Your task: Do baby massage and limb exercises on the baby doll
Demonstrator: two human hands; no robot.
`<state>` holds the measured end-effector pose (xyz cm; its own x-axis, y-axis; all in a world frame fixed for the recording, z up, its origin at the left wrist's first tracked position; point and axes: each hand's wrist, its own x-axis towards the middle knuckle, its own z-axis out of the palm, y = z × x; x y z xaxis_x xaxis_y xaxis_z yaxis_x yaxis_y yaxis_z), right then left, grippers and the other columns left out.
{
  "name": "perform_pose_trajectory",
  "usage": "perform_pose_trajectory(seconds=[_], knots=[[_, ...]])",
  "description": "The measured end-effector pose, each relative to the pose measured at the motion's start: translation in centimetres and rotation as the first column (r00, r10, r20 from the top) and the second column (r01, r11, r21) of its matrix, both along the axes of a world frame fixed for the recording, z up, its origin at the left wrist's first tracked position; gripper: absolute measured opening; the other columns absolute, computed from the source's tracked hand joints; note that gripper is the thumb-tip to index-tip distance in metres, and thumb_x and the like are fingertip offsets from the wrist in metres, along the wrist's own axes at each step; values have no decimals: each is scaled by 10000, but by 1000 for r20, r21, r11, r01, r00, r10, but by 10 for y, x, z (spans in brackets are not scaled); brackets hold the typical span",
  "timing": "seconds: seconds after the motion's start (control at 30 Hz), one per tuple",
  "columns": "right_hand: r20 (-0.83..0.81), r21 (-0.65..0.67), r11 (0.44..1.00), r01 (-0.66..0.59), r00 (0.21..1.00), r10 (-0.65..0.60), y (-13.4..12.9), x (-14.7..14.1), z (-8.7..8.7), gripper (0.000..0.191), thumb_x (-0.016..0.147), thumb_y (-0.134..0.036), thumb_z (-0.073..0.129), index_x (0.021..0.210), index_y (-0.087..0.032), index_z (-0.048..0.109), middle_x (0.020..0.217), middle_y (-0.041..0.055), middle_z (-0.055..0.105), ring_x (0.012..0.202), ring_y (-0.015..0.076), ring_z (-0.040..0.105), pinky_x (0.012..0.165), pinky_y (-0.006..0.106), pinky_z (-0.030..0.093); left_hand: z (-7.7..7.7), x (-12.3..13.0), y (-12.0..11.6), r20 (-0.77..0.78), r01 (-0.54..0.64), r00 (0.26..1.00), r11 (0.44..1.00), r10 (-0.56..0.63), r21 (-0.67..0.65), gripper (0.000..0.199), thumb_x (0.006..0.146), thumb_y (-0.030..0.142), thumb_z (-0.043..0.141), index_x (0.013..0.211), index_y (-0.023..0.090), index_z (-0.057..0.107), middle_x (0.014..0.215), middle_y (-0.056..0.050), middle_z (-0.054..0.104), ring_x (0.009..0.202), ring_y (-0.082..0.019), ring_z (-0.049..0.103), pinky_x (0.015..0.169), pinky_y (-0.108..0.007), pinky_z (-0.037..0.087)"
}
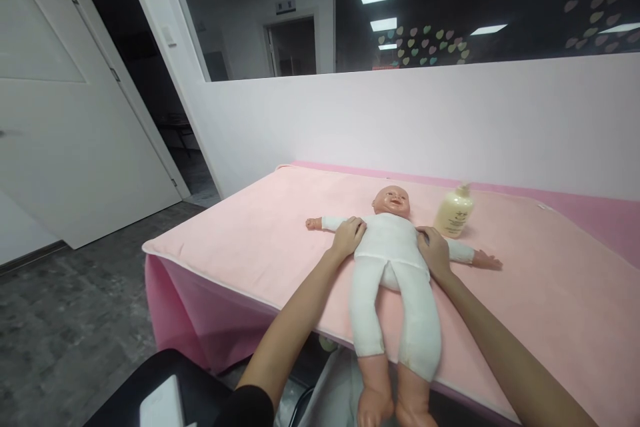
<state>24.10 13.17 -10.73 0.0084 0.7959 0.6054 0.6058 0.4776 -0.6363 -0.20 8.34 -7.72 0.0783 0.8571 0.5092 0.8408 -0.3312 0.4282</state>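
Note:
On its back on the pink-covered table lies a baby doll [389, 240] with a white cloth body and bare plastic head, hands and feet. Its arms are spread to both sides, and its feet hang past the table's front edge. My left hand [349, 237] is closed on the doll's side by the armpit, with the fingers curled over the cloth. At the opposite side of the chest, my right hand [434, 250] grips the body in the same way; its thumb is partly hidden. A pale yellow pump bottle [454, 212] stands upright just beyond my right hand.
A pink towel-like cover [240, 233] spreads over the table, against a white wall [350, 120] with a window above. Below left are a black chair seat [165, 383] and a white device [163, 403]. A door [75, 113] stands at the left.

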Motion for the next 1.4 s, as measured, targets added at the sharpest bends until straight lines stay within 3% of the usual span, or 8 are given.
perform_pose_trajectory(seconds=[1.4], knots=[[21,-16,1000,0,1000,0,-1,-1,3,325,736,-306,360,866,-149,613,944,139,662,902,256,589,837,402,439,0,0,1,23,7,1000,1000,-7,1,278,930,308,334,827,194,566,857,-44,620,821,-165,563,794,-316,445]])
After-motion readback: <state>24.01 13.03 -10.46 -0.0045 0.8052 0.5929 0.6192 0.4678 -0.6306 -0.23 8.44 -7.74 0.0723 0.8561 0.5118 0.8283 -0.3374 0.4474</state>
